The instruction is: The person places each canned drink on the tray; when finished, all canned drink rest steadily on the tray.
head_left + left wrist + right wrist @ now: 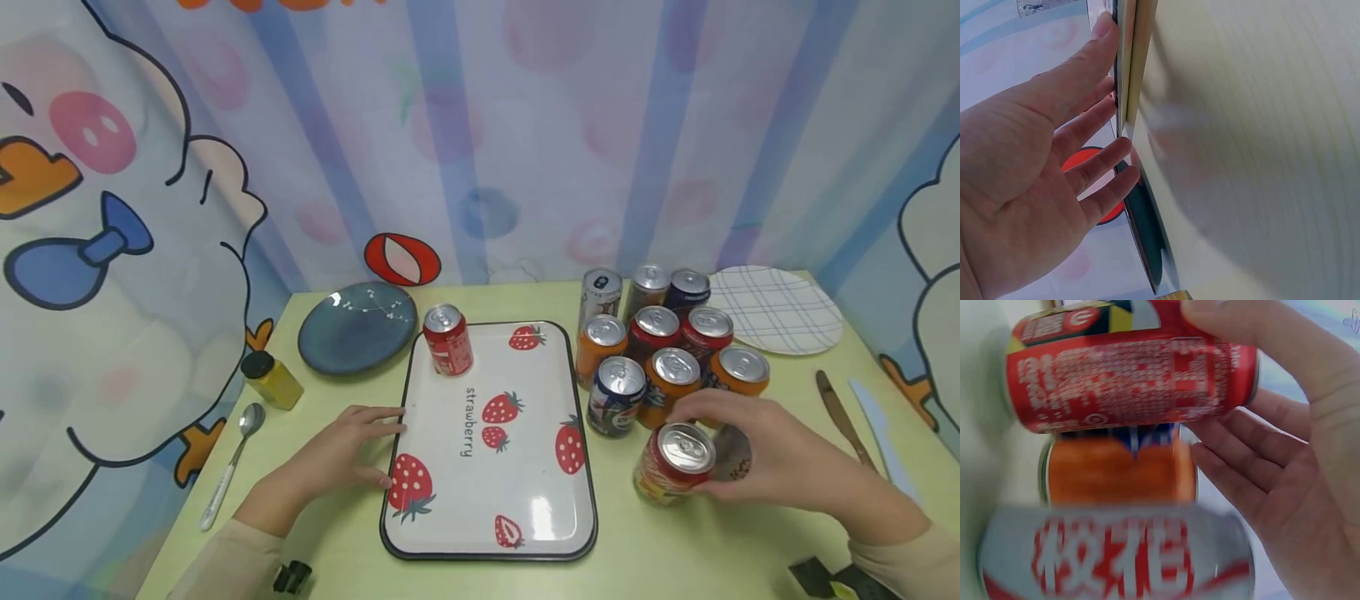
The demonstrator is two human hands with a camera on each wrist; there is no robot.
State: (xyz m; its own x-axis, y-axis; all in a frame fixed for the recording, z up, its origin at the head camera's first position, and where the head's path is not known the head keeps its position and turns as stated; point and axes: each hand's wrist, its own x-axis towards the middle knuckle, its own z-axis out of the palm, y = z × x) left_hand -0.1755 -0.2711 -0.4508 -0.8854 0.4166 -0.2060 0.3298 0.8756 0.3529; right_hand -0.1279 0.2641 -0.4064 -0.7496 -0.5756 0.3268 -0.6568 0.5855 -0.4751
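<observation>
My right hand (765, 450) grips a red soda can (678, 462) near its top, thumb on the near side and fingers round the far side. In the right wrist view the red can (1129, 378) lies across the top, thumb on it. Beside that hand is a silver can with red characters (1116, 556), mostly hidden by the hand in the head view. My left hand (337, 458) rests with loosely spread fingers at the left edge of a white strawberry tray (517, 500). Another red can (448, 342) stands upright on the tray's far left corner.
Several upright cans (652, 321) crowd together right of the tray. Behind are a dark blue plate (352, 333) and a checked white plate (787, 312). A yellow bottle (273, 382) and a spoon (232, 467) lie left; a brown knife (843, 417) and light-blue knife (885, 437) lie right.
</observation>
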